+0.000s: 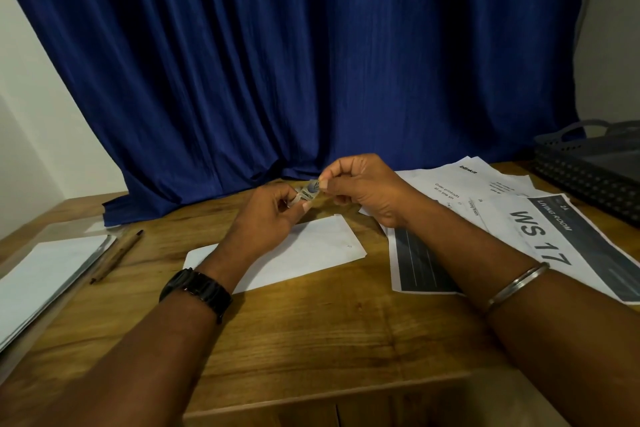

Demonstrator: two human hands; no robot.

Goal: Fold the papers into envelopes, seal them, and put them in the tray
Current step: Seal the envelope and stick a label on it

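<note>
A folded white paper envelope (311, 250) lies on the wooden table (311, 340) under my hands. Above it, my left hand (266, 218) and my right hand (363, 191) both pinch a small sticker strip (309, 191) between fingertips, one at each end. The strip is whitish with a dark blue printed mark. A stack of printed papers (519, 229) lies to the right, partly under my right forearm. The dark grey perforated tray (595, 173) stands at the far right edge of the table.
A blue curtain (311, 62) hangs behind the table. At the left lie a clear folder with white sheets (45, 281) and a brown pencil (116, 256) beside it. The table's front edge runs just below my forearms.
</note>
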